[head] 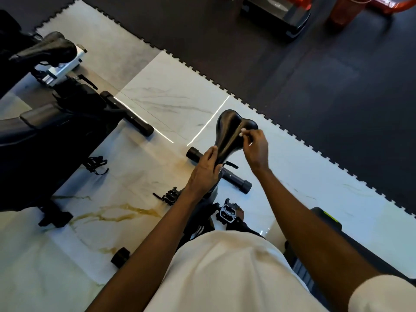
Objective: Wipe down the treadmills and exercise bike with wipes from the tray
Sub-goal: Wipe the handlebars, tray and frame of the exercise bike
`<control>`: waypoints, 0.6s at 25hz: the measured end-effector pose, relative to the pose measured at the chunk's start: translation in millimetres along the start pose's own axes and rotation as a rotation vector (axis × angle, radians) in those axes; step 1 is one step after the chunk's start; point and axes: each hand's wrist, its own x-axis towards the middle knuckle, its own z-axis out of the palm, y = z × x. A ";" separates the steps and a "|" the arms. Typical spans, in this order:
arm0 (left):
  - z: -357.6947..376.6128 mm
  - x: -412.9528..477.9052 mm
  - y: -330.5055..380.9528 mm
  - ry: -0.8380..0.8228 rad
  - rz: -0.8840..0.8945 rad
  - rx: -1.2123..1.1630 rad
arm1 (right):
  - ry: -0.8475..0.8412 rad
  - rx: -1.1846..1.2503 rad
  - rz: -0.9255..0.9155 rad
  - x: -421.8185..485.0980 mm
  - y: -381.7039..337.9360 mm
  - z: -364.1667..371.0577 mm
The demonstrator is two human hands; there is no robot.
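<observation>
A black exercise bike saddle [231,129] stands in the middle of the view, above its pedals [228,213] and rear floor bar [236,180]. My left hand [206,170] grips the narrow nose of the saddle from the left. My right hand [255,147] hovers over the saddle's right side with its fingers pinched together at the centre groove; a tiny pale thing shows at the fingertips, too small to name. No wipe or tray is visible.
A second exercise bike [56,122] with its own saddle [47,49] stands at the left on the marble floor [171,91]. Dark interlocking mats [315,86] cover the floor to the right. A dark machine [276,14] and an orange object [369,5] sit at the top.
</observation>
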 end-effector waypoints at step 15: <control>-8.8 8.6 12.1 -0.007 -0.182 -0.128 | 0.276 0.456 0.704 -23.7 3.4 24.4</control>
